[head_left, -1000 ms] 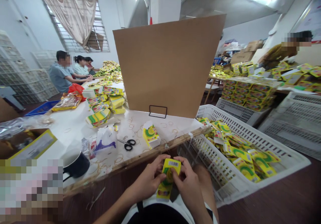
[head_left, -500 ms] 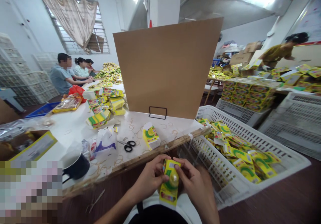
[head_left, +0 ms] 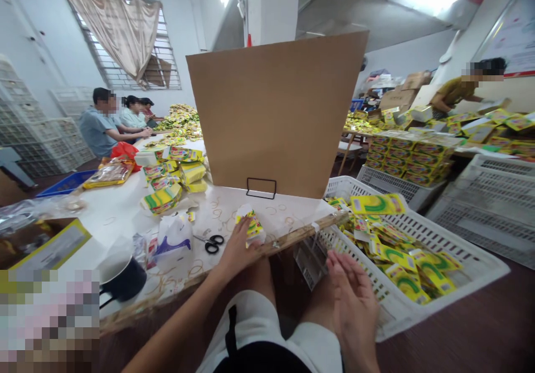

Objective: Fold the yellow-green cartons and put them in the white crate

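My left hand [head_left: 238,253] reaches over the table edge, its stretched fingers lying on a small stack of yellow-and-green printed cards [head_left: 254,231]. The fingertips partly cover the stack, and I see no card lifted from it. My right hand [head_left: 353,295] is beside the white plastic crate [head_left: 472,250], palm turned inward, fingers extended and nothing in them. Above the crate's far left part a yellow-and-green packet [head_left: 378,204] shows, apart from my right hand; whether it is in the air or resting I cannot tell. Many similar packets [head_left: 397,256] fill the crate.
Black-handled scissors [head_left: 214,243] and a dark mug [head_left: 125,278] stand left of my left hand. Piled yellow boxes [head_left: 167,186] lie farther back. A large cardboard sheet [head_left: 276,116] stands upright behind a black wire stand [head_left: 261,188]. Other people sit at left; one bends at right.
The yellow packet has left both hands; one now shows above the crate. My left hand moved forward onto the card stack. My right hand moved right and opened.
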Demonstrator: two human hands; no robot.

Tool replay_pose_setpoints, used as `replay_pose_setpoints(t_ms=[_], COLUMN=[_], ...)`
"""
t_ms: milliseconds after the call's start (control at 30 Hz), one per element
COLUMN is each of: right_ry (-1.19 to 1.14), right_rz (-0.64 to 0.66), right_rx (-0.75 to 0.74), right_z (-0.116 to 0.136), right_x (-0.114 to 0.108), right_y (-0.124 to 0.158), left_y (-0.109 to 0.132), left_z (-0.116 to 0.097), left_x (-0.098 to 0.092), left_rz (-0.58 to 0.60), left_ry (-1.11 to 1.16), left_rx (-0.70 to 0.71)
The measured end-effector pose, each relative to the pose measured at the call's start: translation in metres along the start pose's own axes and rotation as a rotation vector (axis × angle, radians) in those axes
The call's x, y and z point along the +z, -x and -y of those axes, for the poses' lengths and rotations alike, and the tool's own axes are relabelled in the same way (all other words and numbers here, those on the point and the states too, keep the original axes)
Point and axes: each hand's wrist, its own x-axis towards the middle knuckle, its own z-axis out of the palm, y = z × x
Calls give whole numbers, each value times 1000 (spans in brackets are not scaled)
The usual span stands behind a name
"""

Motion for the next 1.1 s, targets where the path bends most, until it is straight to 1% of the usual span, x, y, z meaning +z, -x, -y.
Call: replay_pose_setpoints(t_ms=[67,133,233,333,433,533,600,667,700,800,833,867,900,933,1000,1033,1067,1100], right_ry=[13,21,32,69,111,127,113,83,71,54,55,58,60,61,47,30,9,-12], right_rz=[41,67,89,123,188,273,306,319,325,324,321,317,316,323,361,387,409,427], right_rx=[98,187,264,289,319,390,434,476,498,530,522,508,493,485,491,502,513,524], right_z=[-6,-14,-20,-19,-16,-15,-15,-17,-18,-23,-24,-25,-25,-25,-23,-22,-21,-21], right_x=[2,3,4,8,13,18,20,21,20,16,14,13,12,11,13,15,17,19], right_y=[6,12,19,22,26,32,35,37,37,35,33,32,31,30,31,32,34,36], left_y=[-11,-16,-19,-21,-17,-2,12,28,36,57,62,65,68,68,66,63,60,57], left_z=[18,30,36,34,26,13,2,-9,-15,-29,-32,-35,-37,-39,-41,-42,-43,-44], left_x=[0,-1,-6,-12,-15,-14,-12,-9,-7,-1,2,3,5,6,7,7,7,7], left_rz=[34,68,87,57,-76,-200,-226,-193,-149,60,117,149,146,112,38,33,54,99], left_ry=[-40,-72,-96,-97,-96,-65,-30,4,23,94,126,163,209,269,453,567,683,788], left_rx=[-26,-42,-49,-44,-23,54,134,232,292,507,550,558,525,455,263,170,94,32])
